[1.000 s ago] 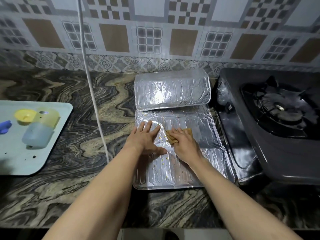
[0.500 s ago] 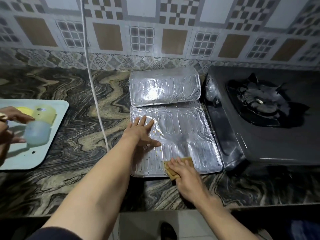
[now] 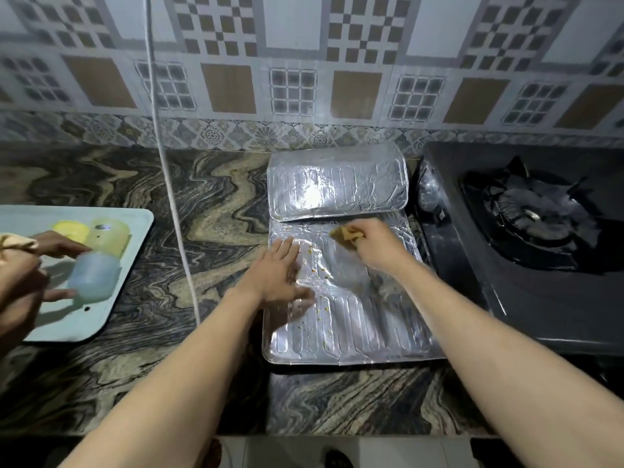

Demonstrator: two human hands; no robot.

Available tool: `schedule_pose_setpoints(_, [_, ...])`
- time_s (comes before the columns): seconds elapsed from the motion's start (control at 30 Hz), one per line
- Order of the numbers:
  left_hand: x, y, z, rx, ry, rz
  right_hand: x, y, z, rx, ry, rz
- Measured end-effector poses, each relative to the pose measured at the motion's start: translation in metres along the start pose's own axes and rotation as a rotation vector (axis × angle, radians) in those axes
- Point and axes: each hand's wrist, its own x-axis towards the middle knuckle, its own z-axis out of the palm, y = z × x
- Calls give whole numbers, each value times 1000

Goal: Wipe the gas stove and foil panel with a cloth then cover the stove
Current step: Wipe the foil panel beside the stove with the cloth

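Foil, thin and crinkly, makes up the foil panel (image 3: 351, 319), which lies flat on the marbled counter (image 3: 135, 366) in the centre of the frame. Its far flap (image 3: 337, 180) is folded up towards the tiled wall (image 3: 304, 62). The gas stove (image 3: 526, 231) sits just beside it at right, burner uncovered.

Left hand (image 3: 275, 276): fingers straight and spread, palm pressed flat on the panel's left side, gripping nothing, just pinning it down. Right hand (image 3: 374, 243): fingers curled round a small tan cloth (image 3: 346, 234), bunched, at the upper part of the flat section near the fold. Yellowish crumbs (image 3: 319, 309) are scattered across the ribbed foil between and below the hands.

Handling, my guess: the panel looks v. light and flimsy, so it would skate on the polished stone w/o that left palm holding it. It dents and tears easily, so flat pressure beats pinching. To lift it, take it by the rolled edge, both hands, not by a corner. The cloth is soft and limp, fine to wad up. The stove looks heavy and rigid and prob. won't shift under wiping; its glossy top is likely slick.

Far left of the frame: another person's hands (image 3: 30, 265) at a pale tray (image 3: 135, 224) w/ a bluish plastic container (image 3: 94, 278) and yellow lids (image 3: 71, 229). A white cord (image 3: 169, 197) hangs down the wall onto the counter.

Writing/brands: none readable anywhere; a small dark tag on the stove's left edge is too blurred to make out.
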Motion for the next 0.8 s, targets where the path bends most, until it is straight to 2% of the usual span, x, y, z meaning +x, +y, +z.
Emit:
schedule_pose_setpoints(0.1, [-8,-8,8,114,-159,-8,39,-12,13,-118,17,-23])
schedule_pose_setpoints(0.3, [-5,-7,9,86,-220,-72,54,-9,59,-433,-41,-27])
schedule_pose_setpoints(0.47, [-9,-1,3,58,-209,-95,20,-14,54,-443,-156,13])
schedule_pose_setpoints(0.8, [-11,0,0,50,-237,-110,-65,-2,73,-405,-105,18])
